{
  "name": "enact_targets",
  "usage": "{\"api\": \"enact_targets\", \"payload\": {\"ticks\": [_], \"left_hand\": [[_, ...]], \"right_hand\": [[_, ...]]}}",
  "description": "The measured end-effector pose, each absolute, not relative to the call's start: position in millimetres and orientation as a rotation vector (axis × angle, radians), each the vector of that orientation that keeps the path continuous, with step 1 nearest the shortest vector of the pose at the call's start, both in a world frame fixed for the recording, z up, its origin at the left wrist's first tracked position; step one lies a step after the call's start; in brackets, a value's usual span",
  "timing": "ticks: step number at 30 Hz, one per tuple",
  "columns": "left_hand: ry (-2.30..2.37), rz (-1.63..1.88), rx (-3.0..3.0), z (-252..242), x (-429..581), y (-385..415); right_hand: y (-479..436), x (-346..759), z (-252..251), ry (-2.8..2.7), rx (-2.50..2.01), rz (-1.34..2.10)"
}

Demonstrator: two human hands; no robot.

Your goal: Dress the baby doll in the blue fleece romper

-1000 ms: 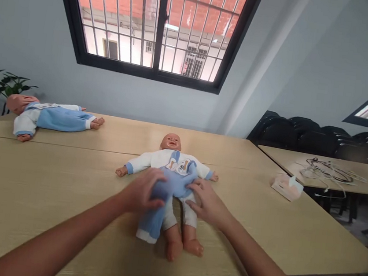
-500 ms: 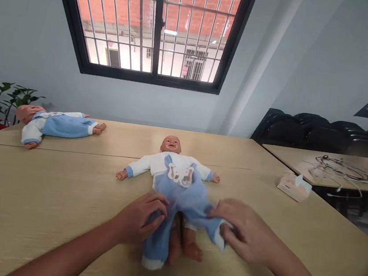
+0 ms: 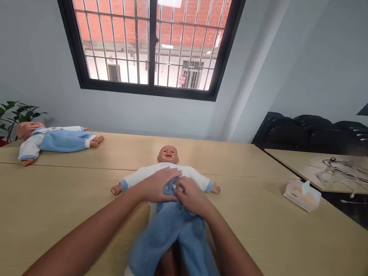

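Observation:
A baby doll (image 3: 168, 155) lies on its back in front of me, its head toward the window. It wears a white long-sleeved top (image 3: 140, 175) with blue cuffs and blue overalls (image 3: 164, 224). On the chest, my left hand (image 3: 158, 184) grips the upper part of the overalls, thumb low and fingers above. Close beside it, my right hand (image 3: 192, 196) pinches the same cloth with bent fingers. The hands mostly hide the bib. The trouser legs lie over the doll's bare legs (image 3: 168, 271), which show between them.
A second doll (image 3: 67, 140) in similar clothes lies at the back left of the wooden table (image 3: 73, 205), near a potted plant (image 3: 2, 119). A tissue box (image 3: 302, 195) sits at the right. Cables (image 3: 353, 172) lie on another table, before stacked black chairs (image 3: 291, 132).
Both hands have moved up from the trouser legs to the chest and now hold the overalls' upper part. The right trouser leg has been let go. The view has tilted up slightly.

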State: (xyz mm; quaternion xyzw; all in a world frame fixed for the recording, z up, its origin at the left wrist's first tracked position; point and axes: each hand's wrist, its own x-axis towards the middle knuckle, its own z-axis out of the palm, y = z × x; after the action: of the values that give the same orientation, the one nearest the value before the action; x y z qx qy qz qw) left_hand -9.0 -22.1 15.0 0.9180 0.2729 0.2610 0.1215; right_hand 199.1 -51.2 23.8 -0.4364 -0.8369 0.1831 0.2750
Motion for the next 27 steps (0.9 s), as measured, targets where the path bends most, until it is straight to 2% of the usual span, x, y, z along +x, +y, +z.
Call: {"api": "enact_targets", "payload": {"ticks": [5,12,14,19,23,27], "left_hand": [[0.805,0.905,2.725,0,-16,-26],[0.91,1.348,2.362,-4,-40,-51],[0.823,1.352,2.234,-3,-46,-66],[0.689,1.368,1.687,-13,-34,-95],[0.62,1.38,1.189,-22,-20,-92],[0.64,1.226,1.278,-19,-28,-85]], "right_hand": [[-69,208,13,-2.083,-0.898,0.673],[-74,207,12,-2.35,-1.036,0.423],[-74,205,11,-2.353,-1.013,0.405],[-86,198,16,-2.139,-0.763,0.773],[-95,191,19,-2.04,-0.748,1.011],[-94,193,18,-1.984,-0.714,1.135]]}}
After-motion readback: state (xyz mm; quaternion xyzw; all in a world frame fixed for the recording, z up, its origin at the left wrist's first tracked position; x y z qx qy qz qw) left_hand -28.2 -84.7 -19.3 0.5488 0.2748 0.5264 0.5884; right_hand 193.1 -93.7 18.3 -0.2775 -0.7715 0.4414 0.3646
